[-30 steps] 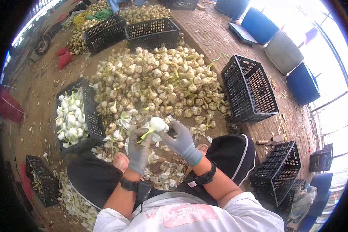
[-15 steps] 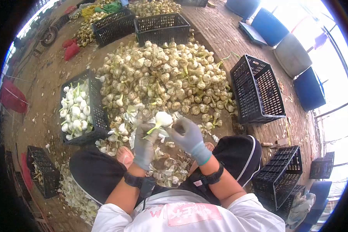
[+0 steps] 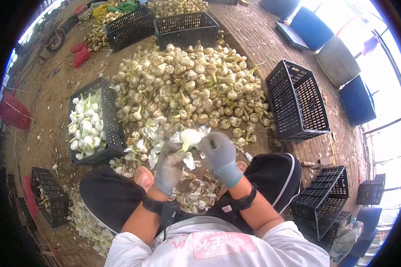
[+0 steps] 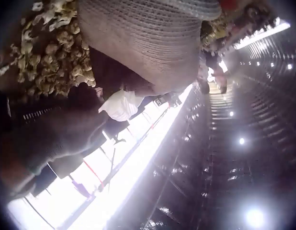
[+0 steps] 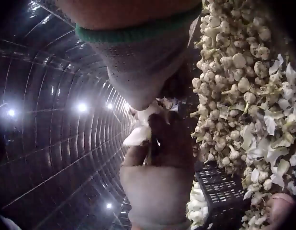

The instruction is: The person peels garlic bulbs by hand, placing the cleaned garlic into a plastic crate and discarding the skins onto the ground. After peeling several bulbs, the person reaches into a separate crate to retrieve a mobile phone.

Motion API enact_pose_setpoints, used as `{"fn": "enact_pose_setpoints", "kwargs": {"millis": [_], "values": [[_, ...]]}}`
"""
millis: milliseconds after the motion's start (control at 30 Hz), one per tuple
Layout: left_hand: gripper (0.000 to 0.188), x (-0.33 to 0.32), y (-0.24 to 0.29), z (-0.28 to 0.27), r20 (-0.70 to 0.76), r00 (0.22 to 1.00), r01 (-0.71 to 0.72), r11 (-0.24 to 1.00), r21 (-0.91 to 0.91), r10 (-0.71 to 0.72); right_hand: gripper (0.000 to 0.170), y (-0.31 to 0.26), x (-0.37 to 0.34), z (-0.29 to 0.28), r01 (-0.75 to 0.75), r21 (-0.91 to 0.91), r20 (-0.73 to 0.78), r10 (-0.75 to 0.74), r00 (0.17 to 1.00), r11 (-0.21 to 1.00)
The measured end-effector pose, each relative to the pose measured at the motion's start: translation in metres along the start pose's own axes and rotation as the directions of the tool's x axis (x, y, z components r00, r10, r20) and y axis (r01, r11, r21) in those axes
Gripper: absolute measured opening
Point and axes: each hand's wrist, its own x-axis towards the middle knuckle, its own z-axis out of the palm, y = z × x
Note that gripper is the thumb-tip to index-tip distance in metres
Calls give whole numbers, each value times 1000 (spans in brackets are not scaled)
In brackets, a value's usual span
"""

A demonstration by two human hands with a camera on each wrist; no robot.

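A white garlic bulb (image 3: 191,136) with a short green stem is between the two gloved hands, above the littered ground. My left hand (image 3: 168,168) grips it by the stem end, fingers curled. On the bulb's other side my right hand (image 3: 220,155) has its fingers bent in against it; what the fingertips pinch is mostly hidden. A pale flap of skin (image 3: 189,161) shows just below the bulb. In the left wrist view, white papery garlic (image 4: 121,105) lies between the gloves. The right wrist view shows the pale bulb (image 5: 138,136) at the left glove's fingers.
A large heap of unpeeled garlic (image 3: 187,84) lies ahead. Black crates stand around: one with clean white bulbs (image 3: 87,124) at left, an empty one (image 3: 297,102) at right, another (image 3: 186,29) behind the heap. Loose skins (image 3: 194,196) litter the ground between the feet.
The right hand has moved in from beside the bulb to its right side, and its fingers have curled more. The left hand keeps its grip. The head view has shifted slightly.
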Motion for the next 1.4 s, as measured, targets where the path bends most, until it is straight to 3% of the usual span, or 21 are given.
{"fn": "enact_pose_setpoints", "kwargs": {"millis": [67,133,233,267,300,467,533,567,633,700,733,800,867,933,967,1000,1033,1100,1200,1267,1400], "values": [[15,0,5,-4,15,995,103,958,-268,-103,21,14,13,-9,-126,73,-122,135,983,989],[27,-1,10,-11,99,978,211,841,-498,-186,28,9,31,-36,-447,88,40,445,895,890],[30,2,18,-2,102,951,290,724,-626,-293,56,42,24,-16,-108,204,61,97,993,973],[30,1,24,4,117,926,345,675,-652,-360,80,35,21,-24,-443,592,464,164,871,674],[38,0,10,-7,145,969,243,890,-386,-202,79,11,18,-23,-476,627,511,136,849,617],[13,3,-10,-14,-155,988,2,991,131,19,67,13,-23,39,-546,662,554,154,818,514],[15,11,-17,-38,-142,979,-111,966,232,147,48,60,-36,61,-434,385,485,221,846,814],[15,17,-9,-49,-245,941,-171,952,252,234,48,62,-43,61,-439,382,481,231,846,813],[17,33,18,-75,-385,836,-297,912,282,391,27,57,-53,68,-639,83,769,359,529,765],[21,47,65,-101,-526,690,-332,863,381,498,22,37,-66,75,-118,-230,691,248,679,966],[22,56,85,-118,-552,604,-434,818,378,575,22,39,-72,81,-123,-235,689,254,679,964],[21,73,109,-210,-604,432,-254,733,631,670,32,53,-84,96,-171,-202,862,258,436,964],[15,83,113,-296,-699,543,-39,845,533,466,34,61,-93,103,-78,-225,880,237,411,971],[28,78,120,-246,-862,498,263,929,259,99,37,84,-91,118,13,-246,897,223,383,969],[38,90,97,-264,-740,654,68,962,263,156,39,101,-88,129,38,-323,900,295,322,946],[43,71,113,-174,-729,676,208,923,325,104,41,114,-84,137,69,-395,893,365,263,916],[48,56,111,-125,-489,833,31,860,509,259,41,118,-74,132,30,-373,863,335,380,927],[53,44,97,-92,-359,913,-37,915,402,195,51,132,-35,142,-81,-512,784,503,363,855],[56,25,95,-50,-44,997,-6,627,779,64,60,164,27,139,-343,-468,555,573,603,814],[52,32,90,-60,119,993,-116,421,900,20,75,211,73,152,-318,-523,310,524,793,791],[42,53,45,-64,-74,991,-4,581,814,111,78,227,172,151,-675,-273,219,727,651,686]]}}
